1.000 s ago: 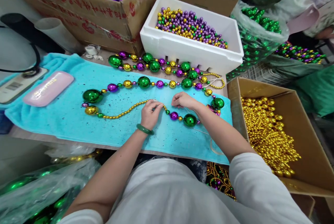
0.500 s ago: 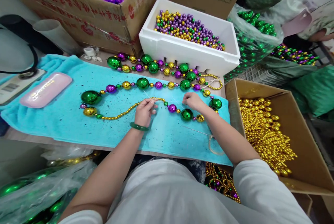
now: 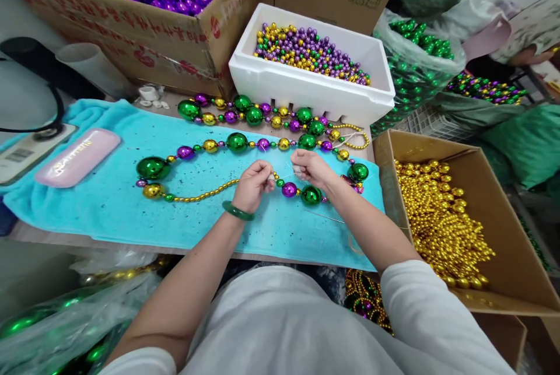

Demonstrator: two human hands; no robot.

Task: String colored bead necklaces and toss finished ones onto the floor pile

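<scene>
A loop of green, purple and gold beads, a bead necklace (image 3: 237, 142), lies on a blue towel (image 3: 105, 206). At its near side my left hand (image 3: 250, 189), with a green bangle on the wrist, is closed in a pinch on thin pale thread beside the small gold beads. My right hand (image 3: 311, 168), also pinched closed, grips thread just to the right, above a purple bead (image 3: 289, 189) and a large green bead (image 3: 311, 195). Fine thread shows faintly between the hands. A long thin needle (image 3: 324, 216) lies on the towel, partly hidden by my right forearm.
Behind the towel lies a second bead necklace (image 3: 254, 115), before a white foam box (image 3: 306, 90) of small mixed beads. A carton (image 3: 175, 42) of purple beads stands back left, a carton (image 3: 516, 258) of gold beads right. A pink case (image 3: 77, 157) rests at left.
My right hand has moved left, closer to my left hand. My left hand has shifted slightly right along the beads. The camera view has shifted a little.
</scene>
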